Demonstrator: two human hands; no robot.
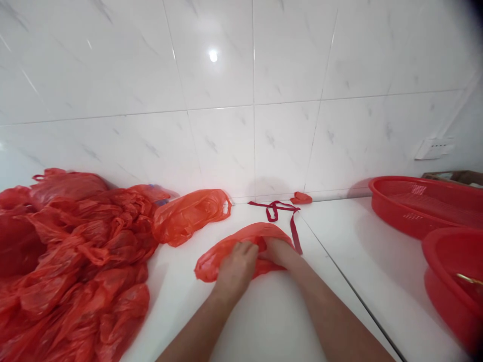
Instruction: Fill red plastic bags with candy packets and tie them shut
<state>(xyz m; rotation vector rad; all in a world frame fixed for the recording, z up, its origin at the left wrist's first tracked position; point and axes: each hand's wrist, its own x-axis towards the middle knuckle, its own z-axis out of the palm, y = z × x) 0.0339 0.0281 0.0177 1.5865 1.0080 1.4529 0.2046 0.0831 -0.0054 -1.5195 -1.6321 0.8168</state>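
Note:
A red plastic bag (226,251) lies on the white table in front of me, puffed up at its far side. My left hand (238,264) has its fingers curled closed on the near edge of the bag's mouth. Beside it, my right hand (277,251) reaches into the opening; its fingers are hidden by the plastic, so their grip does not show. What the bag holds, if anything, cannot be seen. Another red plastic bag (192,216) rests just behind, toward the wall.
A big heap of red plastic bags (86,241) covers the left side. Dark red ribbon (294,231) and a small red scrap (302,197) lie by the tiled wall. On the right stand a red perforated basket (400,213) and a red basin (445,281). A seam (350,284) crosses the tabletop.

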